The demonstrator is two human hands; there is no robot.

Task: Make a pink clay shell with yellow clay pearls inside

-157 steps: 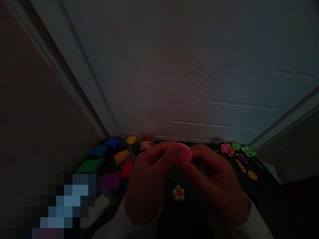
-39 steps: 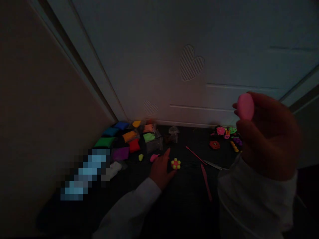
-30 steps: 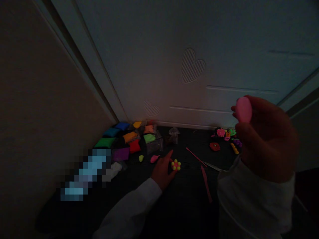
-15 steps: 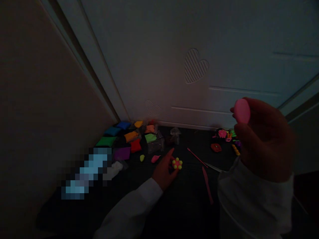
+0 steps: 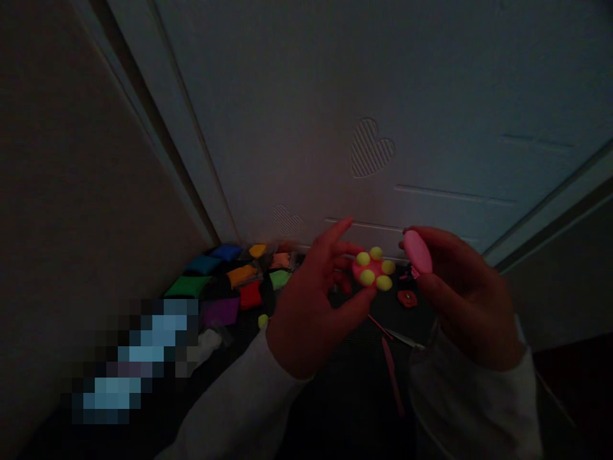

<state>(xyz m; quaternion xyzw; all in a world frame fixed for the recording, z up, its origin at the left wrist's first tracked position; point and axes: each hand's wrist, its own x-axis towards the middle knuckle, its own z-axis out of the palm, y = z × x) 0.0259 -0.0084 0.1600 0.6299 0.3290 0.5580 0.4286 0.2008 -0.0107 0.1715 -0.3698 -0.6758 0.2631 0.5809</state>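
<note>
Between the thumb and fingers of my left hand [image 5: 318,300] is a pink clay piece [image 5: 375,268] topped with several yellow balls [image 5: 367,277]. My right hand [image 5: 472,294] pinches a flat, oval pink clay disc [image 5: 418,252], tilted on edge, just right of that piece. The two clay pieces are close together but apart. Below them on the dark surface lie a pink modelling knife [image 5: 393,377], a thin pink stick tool [image 5: 380,326] and a pale slim tool [image 5: 405,338], partly behind my right sleeve.
Packets of coloured clay, among them green [image 5: 188,286], purple [image 5: 220,312] and red [image 5: 250,295], lie at the left. A yellow-green lump [image 5: 263,321] shows by my left wrist. A red clay shape [image 5: 407,298] sits beyond the tools. A white panel with embossed hearts [image 5: 371,148] rises behind.
My left hand has lifted the pink piece with yellow balls up and toward me. My right hand has moved left and down with the pink disc, bringing both pieces near each other.
</note>
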